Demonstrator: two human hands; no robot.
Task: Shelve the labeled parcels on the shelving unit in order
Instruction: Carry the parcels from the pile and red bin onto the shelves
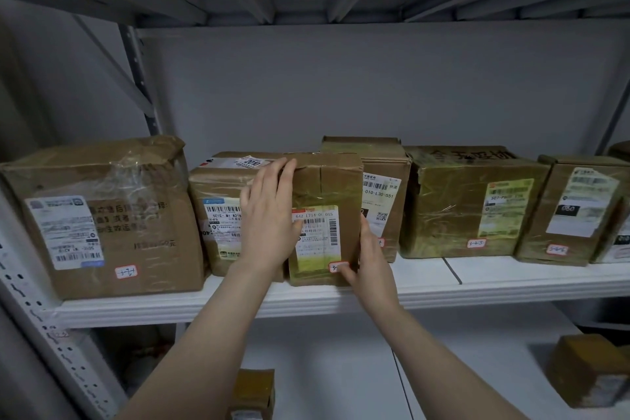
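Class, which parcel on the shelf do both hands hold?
The narrow parcel third from left: the left hand grips its top corner, the right hand its lower right edge.

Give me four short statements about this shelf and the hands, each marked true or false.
1. Both the left hand and the right hand hold one parcel. True.
2. That parcel is alone on the shelf. False: other parcels stand on both sides of it.
3. The big box at far left carries a small red-bordered tag. True.
4. The left hand is at the parcel's lower right corner. False: the right hand is there; the left is at its upper left.
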